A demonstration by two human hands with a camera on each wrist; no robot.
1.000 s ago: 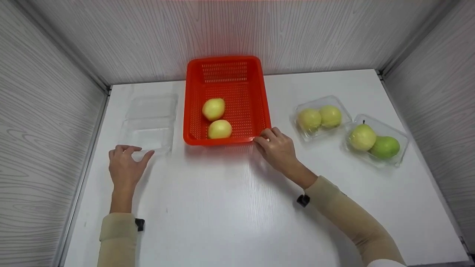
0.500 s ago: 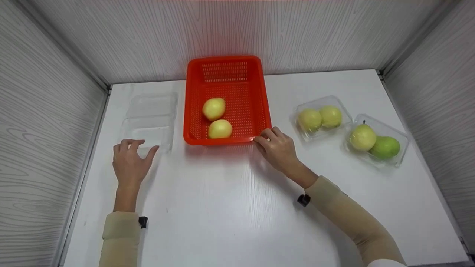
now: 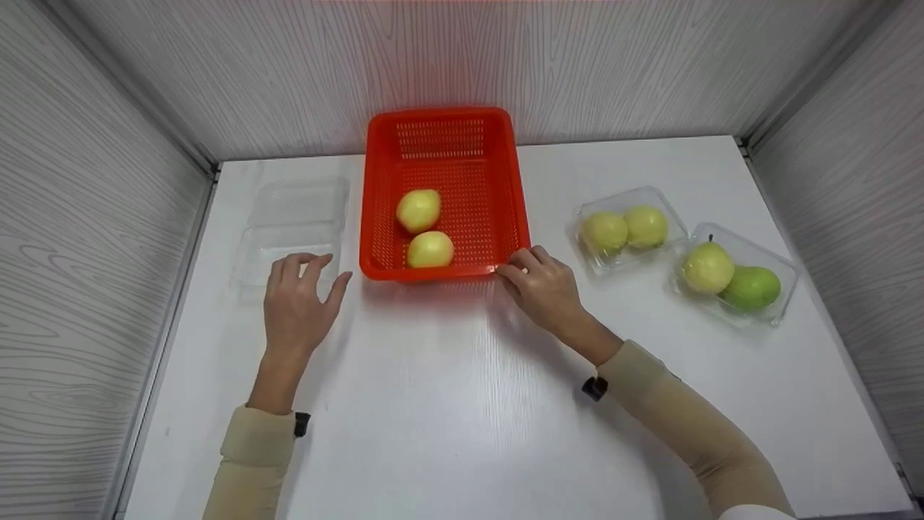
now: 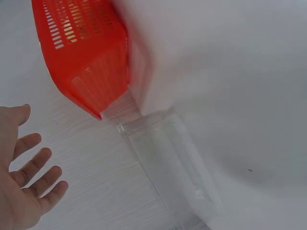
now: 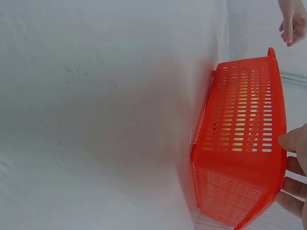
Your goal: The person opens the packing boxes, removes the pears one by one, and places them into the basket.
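In the head view my right hand [image 3: 541, 292] pinches the near right corner of a red plastic basket [image 3: 491, 188]. The right wrist view has the thumb outside that rim and the fingers [image 5: 292, 201] on its other side. Two yellow pears lie inside the basket, one [image 3: 419, 210] behind the other [image 3: 431, 250]. My left hand [image 3: 299, 307] is above the table, left of the basket, with fingers apart and nothing held. Just beyond it lies a clear plastic clamshell box [image 3: 289, 242], lid folded back. The left wrist view shows a gap between this hand [image 4: 29, 177] and the box [image 4: 168, 163].
On the right stand two clear boxes: one [image 3: 668, 209] holds two yellow pears, the other [image 3: 783, 289] a yellow pear [image 3: 707, 267] and a green pear [image 3: 751, 287]. Wood-grain panels [image 3: 447, 65] border the white table [image 3: 447, 404] at the back and sides.
My left hand has moved right and slightly away from me, from the clamshell box's near edge toward the basket. My right hand keeps its hold on the basket rim.
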